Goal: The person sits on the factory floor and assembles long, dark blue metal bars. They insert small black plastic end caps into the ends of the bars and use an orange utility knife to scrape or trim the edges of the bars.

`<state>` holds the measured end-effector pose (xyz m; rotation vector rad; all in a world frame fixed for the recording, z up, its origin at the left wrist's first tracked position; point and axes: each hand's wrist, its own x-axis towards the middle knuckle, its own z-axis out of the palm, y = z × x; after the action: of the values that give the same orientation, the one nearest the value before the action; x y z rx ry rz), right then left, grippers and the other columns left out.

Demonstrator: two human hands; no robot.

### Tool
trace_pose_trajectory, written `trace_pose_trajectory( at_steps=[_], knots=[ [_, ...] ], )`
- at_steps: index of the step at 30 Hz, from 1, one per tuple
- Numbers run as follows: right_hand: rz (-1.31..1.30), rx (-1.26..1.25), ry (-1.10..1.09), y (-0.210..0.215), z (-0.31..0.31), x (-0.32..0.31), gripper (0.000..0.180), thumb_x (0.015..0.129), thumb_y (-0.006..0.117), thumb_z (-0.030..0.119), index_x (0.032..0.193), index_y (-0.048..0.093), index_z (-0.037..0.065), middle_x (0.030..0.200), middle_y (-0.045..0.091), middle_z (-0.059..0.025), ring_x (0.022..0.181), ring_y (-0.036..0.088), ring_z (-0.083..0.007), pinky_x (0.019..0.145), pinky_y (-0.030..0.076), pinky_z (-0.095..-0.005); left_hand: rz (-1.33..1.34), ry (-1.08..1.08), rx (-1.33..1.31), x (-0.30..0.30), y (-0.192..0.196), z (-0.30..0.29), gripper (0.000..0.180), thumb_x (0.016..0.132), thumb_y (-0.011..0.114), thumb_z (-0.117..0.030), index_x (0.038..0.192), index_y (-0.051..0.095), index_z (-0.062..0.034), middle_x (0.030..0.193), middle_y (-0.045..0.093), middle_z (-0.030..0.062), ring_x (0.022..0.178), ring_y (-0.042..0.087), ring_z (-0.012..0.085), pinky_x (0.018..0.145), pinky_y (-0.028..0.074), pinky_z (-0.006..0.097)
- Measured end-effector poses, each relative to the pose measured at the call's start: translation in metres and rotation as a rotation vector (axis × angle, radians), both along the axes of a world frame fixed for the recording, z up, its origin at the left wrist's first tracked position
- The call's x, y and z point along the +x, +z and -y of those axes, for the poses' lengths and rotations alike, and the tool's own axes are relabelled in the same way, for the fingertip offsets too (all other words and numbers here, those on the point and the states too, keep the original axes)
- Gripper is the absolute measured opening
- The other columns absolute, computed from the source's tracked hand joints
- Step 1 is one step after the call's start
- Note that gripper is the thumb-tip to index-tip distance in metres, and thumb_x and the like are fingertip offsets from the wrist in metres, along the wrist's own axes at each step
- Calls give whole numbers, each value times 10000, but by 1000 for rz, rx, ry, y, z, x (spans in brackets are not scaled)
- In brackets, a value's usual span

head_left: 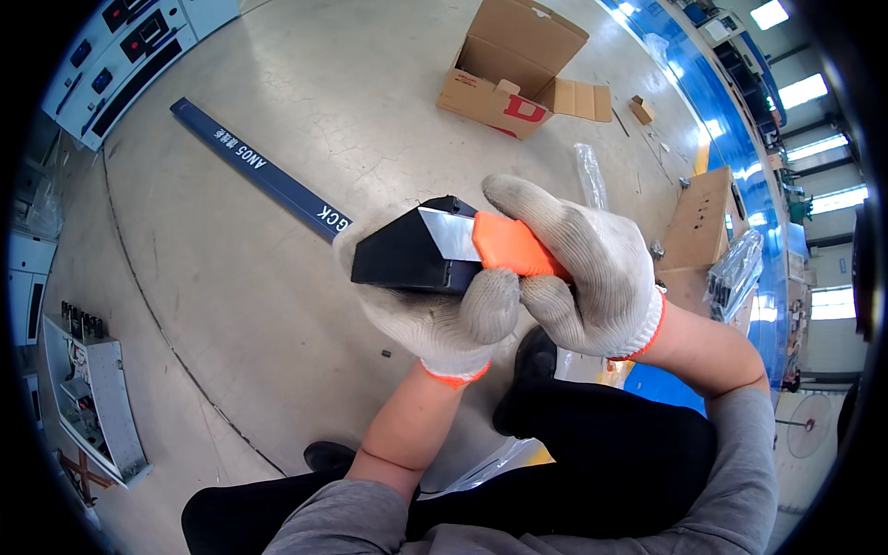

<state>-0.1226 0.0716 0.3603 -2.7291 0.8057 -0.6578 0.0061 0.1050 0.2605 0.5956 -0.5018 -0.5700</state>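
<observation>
Both my hands wear off-white knitted gloves with orange-edged cuffs. In my left hand (pixel 416 319) lies a black angular plastic part (pixel 398 252), its fingers behind it and the thumb at its near right side. My right hand (pixel 601 264) is closed round the orange handle of a utility knife (pixel 514 244). The knife's flat silver front lies over the right side of the black part. Whether the cutting edge touches the part is hidden. The thumbs of both hands sit close together below the orange handle.
Beyond my hands, a long dark blue strip (pixel 264 166) with white lettering lies on the floor. An open cardboard box (pixel 495 97) stands at the far side. On the right are a cardboard piece (pixel 698 217) and clear plastic wrap (pixel 737 268). White cabinets (pixel 129 55) stand far left.
</observation>
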Motion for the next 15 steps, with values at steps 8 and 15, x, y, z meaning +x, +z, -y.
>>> trace_pose_trajectory(
  at_steps=[8, 15],
  knots=[
    [-3, 86, -20, 1, -1, 3, 521, 1058, 667, 293, 1438, 613, -59, 998, 746, -175, 776, 760, -339, 740, 611, -400, 9, -22, 23, 3, -4, 1, 751, 740, 959, -204, 1249, 444, -3, 1073, 623, 84, 890, 663, 136, 803, 610, 308],
    [22, 135, -3, 6, 1, 6, 484, 1049, 650, 223, 1432, 612, -71, 1019, 762, -180, 796, 776, -336, 764, 620, -406, -25, -48, -59, 0, -3, 5, 802, 750, 958, -189, 1306, 414, 9, 1131, 609, 118, 932, 668, 150, 795, 623, 319]
  ],
)
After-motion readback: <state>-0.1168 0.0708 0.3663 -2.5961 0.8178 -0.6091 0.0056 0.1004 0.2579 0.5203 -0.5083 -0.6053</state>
